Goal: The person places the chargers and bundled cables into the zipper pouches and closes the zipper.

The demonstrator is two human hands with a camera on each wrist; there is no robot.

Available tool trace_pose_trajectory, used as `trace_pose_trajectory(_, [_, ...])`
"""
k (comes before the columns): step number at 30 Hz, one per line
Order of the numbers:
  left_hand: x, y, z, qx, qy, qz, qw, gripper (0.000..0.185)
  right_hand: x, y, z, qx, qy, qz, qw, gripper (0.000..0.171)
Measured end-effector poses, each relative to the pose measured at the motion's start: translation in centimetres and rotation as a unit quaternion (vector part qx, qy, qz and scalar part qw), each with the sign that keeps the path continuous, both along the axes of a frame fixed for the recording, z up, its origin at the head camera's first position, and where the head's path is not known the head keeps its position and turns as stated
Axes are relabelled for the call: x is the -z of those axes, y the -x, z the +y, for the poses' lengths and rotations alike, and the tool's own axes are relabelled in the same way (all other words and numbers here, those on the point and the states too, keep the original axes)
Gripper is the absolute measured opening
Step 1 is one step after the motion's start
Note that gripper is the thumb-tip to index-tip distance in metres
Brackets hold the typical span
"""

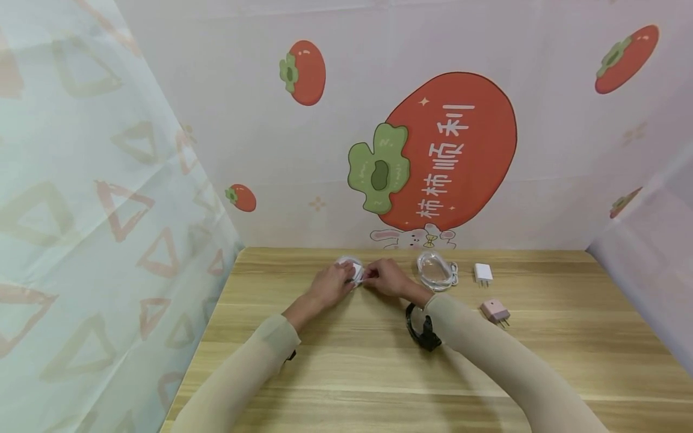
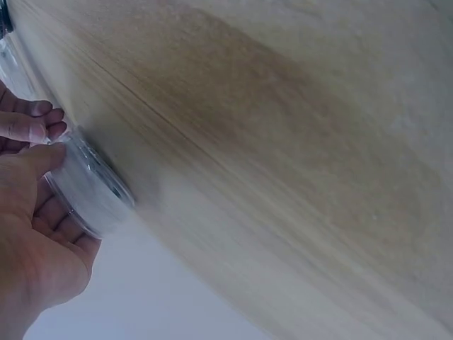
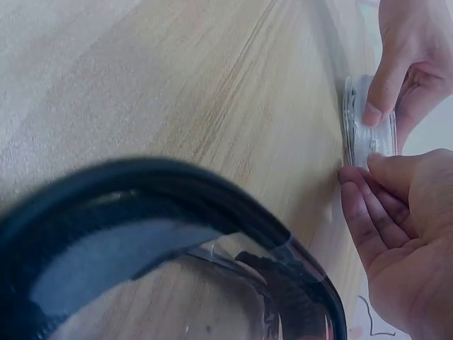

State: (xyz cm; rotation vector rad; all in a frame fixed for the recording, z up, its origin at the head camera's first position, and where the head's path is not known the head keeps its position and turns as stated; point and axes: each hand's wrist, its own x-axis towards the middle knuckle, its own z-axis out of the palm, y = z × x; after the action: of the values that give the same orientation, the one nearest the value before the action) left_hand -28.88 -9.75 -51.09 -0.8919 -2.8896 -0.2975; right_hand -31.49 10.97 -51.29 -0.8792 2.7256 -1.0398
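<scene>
Head view: white cable coil [image 1: 356, 269] is at the far side of the worktop [image 1: 346, 385], between the two hands. L hand [image 1: 329, 286] at its 8 o'clock, fingers curled over and gripping it. R hand [image 1: 388, 278] at its 3 o'clock, thumb + fingertips pinching what looks like a thin white strand [image 1: 364, 280] at the rim. 2nd coil [image 1: 447, 278] just past R hand at 3 o'clock, white plug [image 1: 483, 273] further out same way, pink plug [image 1: 495, 310] approx 5-6 o'clock of that. Black strap [image 1: 426, 334] hangs under R wrist.

L wrist view: L thumb on top of the coil, other fingers under it. R fingertips meet it at approx 10 o'clock. Can't tell if the coil touches the worktop.

R wrist view: coil on edge at approx 2 o'clock, clear loops stacked. L thumb presses its face, R thumb + fingers pinch the lower end. Strap fills the foreground.

Risks, imo: if L thumb slackens while R pulls, loops could spring apart or snarl. Tiny pinch, so the strand may slip. R arm swinging toward 3 o'clock could snag the 2nd coil w/ the strap.
</scene>
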Motion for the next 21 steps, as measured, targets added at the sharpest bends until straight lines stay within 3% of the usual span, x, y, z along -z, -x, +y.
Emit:
trace_pose_trajectory(11, [0.0, 0.2, -1.0, 0.021, -0.016, -0.035, 0.9991, 0.041, 0.2, 1.0, 1.0, 0.000, 0.001, -0.012, 1.000, 0.005])
trace_pose_trajectory(21, [0.2, 1.8, -2.5, 0.076, -0.033, -0.094, 0.9922, 0.045, 0.6, 2.2, 1.7, 0.032, 0.010, -0.033, 0.999, 0.010])
